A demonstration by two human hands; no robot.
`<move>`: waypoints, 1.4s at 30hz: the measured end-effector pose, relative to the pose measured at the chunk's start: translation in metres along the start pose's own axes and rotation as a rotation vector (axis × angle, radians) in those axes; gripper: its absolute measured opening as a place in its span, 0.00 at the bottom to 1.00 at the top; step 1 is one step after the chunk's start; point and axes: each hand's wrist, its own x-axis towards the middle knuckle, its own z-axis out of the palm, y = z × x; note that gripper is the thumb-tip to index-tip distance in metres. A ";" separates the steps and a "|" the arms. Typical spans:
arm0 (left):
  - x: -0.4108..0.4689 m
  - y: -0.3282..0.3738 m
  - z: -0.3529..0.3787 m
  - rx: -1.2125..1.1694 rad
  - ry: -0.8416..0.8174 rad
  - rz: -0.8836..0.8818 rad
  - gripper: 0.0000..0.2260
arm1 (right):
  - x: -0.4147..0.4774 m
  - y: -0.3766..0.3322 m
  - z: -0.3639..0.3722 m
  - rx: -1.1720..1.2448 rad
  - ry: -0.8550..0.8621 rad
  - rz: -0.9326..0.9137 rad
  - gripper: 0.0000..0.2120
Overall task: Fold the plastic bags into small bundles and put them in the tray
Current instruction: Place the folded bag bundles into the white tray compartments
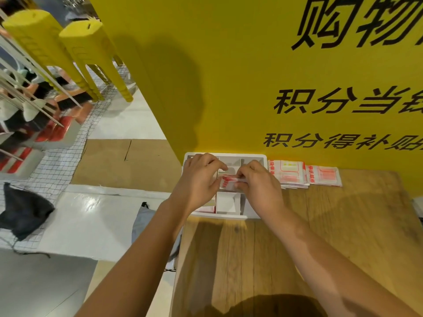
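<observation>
Both hands hover over a white divided tray [229, 216] at the far left of a wooden table. Between them is a small folded bundle of white plastic bag with red print [227, 182]. My left hand [199, 179] pinches its left side and my right hand [258, 184] pinches its right side, just above the tray's middle compartments. A red-and-white bundle [207, 209] shows in the tray's near-left compartment, partly hidden by my left wrist. To the right of the tray lies a stack of flat white bags with red print [289, 175], with another flat bag [326, 176] beside it.
A tall yellow board with black characters [274, 76] stands right behind the tray and bags. The wooden table [320, 225] stretches toward me and to the right. Left of the table are floor, cardboard, yellow stools [91, 56], a dark bag [23, 211] and netting.
</observation>
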 end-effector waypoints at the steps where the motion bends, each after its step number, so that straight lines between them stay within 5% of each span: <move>1: -0.003 -0.001 -0.002 -0.006 0.017 -0.013 0.14 | -0.001 0.001 0.001 0.001 -0.001 0.003 0.11; 18: -0.016 0.030 0.003 -0.080 0.013 -0.031 0.11 | -0.026 0.017 -0.016 0.027 -0.037 -0.086 0.13; 32: 0.024 0.092 0.022 -0.149 -0.096 0.006 0.11 | -0.079 0.083 -0.064 0.113 0.024 0.159 0.11; 37: -0.010 0.074 0.011 -0.101 -0.054 -0.051 0.10 | -0.086 0.047 -0.040 0.230 -0.088 -0.018 0.11; 42: -0.071 0.048 -0.013 -0.143 -0.006 -0.306 0.07 | -0.094 -0.003 -0.011 0.228 -0.251 -0.156 0.12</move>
